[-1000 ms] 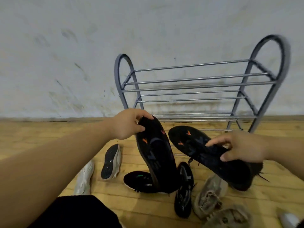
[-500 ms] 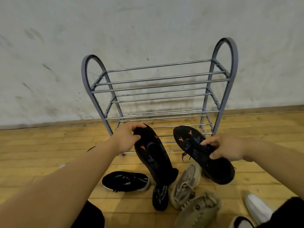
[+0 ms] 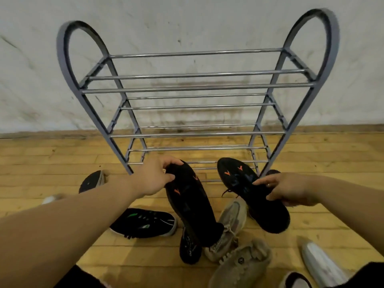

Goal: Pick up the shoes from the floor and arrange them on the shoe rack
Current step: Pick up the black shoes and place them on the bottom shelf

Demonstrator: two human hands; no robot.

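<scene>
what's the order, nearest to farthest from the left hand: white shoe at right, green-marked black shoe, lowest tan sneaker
From the left hand:
1. green-marked black shoe, left of centre
2. lowest tan sneaker, bottom centre
3. white shoe, far right

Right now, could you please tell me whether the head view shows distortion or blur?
Head view: the wide lens splays the rack outward at top; the white shoe at far left is smeared; the held black shoes are sharper; light is soft.

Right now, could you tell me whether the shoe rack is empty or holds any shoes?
Empty: the shoe rack shows only bare rails. The left hand and right hand hold the black shoes in front of it.
</scene>
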